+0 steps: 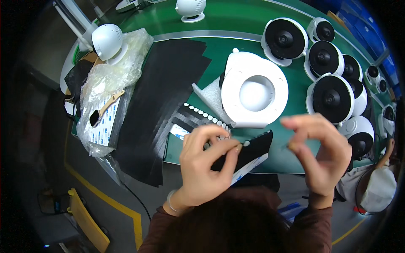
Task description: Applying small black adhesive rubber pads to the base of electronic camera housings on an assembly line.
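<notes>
My left hand (206, 164), closed in a pinch, grips a black adhesive sheet (258, 145) near the table's front edge. A white round dot (247, 143) shows on the sheet beside my fingertips, with more along its edge. Off to the right, my right hand (318, 147) is raised with thumb and fingers curled together. A tiny dark bit shows at its thumb tip, too small to name. Behind my left hand lies another dark strip with a row of white dots (206, 114). A white ring-shaped housing (230, 92) stands just beyond both hands.
Several white round devices with black faces (284, 39) crowd the right side. Long black sheets (158, 97) lie at left, beside crumpled clear plastic (135, 55) and a watch (107, 107). White foam (211, 97) touches the housing. Another person's arm (389, 152) shows at far right.
</notes>
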The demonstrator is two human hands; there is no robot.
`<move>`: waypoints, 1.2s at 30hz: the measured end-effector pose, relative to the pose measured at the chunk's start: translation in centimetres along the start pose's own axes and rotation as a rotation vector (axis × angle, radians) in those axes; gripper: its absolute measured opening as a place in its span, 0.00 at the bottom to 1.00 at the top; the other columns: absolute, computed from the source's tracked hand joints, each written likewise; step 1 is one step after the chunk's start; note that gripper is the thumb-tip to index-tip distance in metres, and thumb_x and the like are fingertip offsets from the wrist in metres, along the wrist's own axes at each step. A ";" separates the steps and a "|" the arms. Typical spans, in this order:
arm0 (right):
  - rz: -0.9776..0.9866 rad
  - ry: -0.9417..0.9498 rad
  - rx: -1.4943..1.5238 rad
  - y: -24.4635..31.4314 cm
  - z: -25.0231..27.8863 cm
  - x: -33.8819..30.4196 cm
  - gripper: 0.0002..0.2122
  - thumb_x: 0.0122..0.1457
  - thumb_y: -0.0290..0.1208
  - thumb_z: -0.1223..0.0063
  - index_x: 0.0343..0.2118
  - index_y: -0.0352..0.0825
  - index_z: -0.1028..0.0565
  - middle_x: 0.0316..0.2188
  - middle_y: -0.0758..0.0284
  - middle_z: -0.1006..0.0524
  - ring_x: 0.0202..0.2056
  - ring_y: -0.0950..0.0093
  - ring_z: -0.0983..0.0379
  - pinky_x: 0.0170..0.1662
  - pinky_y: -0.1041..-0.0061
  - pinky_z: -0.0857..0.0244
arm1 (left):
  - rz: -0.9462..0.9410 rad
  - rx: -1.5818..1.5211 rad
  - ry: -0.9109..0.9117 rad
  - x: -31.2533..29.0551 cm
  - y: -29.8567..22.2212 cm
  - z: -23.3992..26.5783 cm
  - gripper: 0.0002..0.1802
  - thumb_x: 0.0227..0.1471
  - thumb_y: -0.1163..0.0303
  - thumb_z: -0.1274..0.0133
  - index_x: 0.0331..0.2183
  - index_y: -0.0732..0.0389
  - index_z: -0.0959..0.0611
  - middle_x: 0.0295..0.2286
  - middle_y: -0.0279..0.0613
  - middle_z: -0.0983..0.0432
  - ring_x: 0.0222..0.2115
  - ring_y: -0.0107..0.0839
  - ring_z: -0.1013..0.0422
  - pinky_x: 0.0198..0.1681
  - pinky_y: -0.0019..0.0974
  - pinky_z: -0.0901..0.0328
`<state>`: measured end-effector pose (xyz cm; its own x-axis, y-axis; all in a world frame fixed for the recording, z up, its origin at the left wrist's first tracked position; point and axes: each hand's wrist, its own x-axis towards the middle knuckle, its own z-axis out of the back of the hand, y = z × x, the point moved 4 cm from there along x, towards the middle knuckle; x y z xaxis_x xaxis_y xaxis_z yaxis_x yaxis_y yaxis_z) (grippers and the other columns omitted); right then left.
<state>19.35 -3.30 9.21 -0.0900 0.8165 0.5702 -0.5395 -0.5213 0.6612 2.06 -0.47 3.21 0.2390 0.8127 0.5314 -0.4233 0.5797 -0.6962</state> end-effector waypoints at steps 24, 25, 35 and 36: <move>-0.127 0.032 -0.205 -0.8 -5.7 3.2 0.02 0.46 0.20 0.47 0.24 0.30 0.27 0.23 0.71 0.27 0.24 0.84 0.36 0.27 0.86 0.45 | -0.123 -0.129 0.046 0.2 0.6 -0.7 0.08 0.29 0.80 0.46 0.21 0.68 0.23 0.42 0.61 0.32 0.43 0.50 0.33 0.43 0.42 0.38; -0.126 0.028 -0.202 -0.7 -5.7 3.2 0.02 0.46 0.20 0.47 0.24 0.30 0.28 0.23 0.70 0.27 0.24 0.84 0.36 0.27 0.87 0.45 | -0.121 -0.132 0.047 0.2 0.6 -0.8 0.08 0.29 0.80 0.46 0.21 0.68 0.23 0.42 0.61 0.32 0.43 0.50 0.33 0.43 0.42 0.38; -0.295 0.032 -0.167 -0.6 -5.4 3.9 0.16 0.46 0.18 0.45 0.38 0.30 0.37 0.19 0.72 0.27 0.25 0.84 0.30 0.28 0.91 0.46 | -0.132 -0.140 0.041 0.2 0.8 -0.4 0.07 0.29 0.81 0.46 0.21 0.67 0.23 0.39 0.60 0.30 0.39 0.49 0.31 0.39 0.39 0.36; -0.293 0.032 -0.166 -0.7 -5.5 3.8 0.16 0.46 0.18 0.45 0.38 0.30 0.37 0.19 0.72 0.27 0.25 0.84 0.30 0.28 0.91 0.46 | -0.120 -0.153 0.044 0.1 0.8 -0.3 0.07 0.29 0.81 0.46 0.21 0.67 0.23 0.39 0.59 0.30 0.39 0.48 0.31 0.39 0.38 0.36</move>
<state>14.80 1.51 8.23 0.0643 0.9345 0.3501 -0.6747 -0.2177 0.7052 1.96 0.15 2.58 0.3195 0.7369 0.5958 -0.2525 0.6722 -0.6960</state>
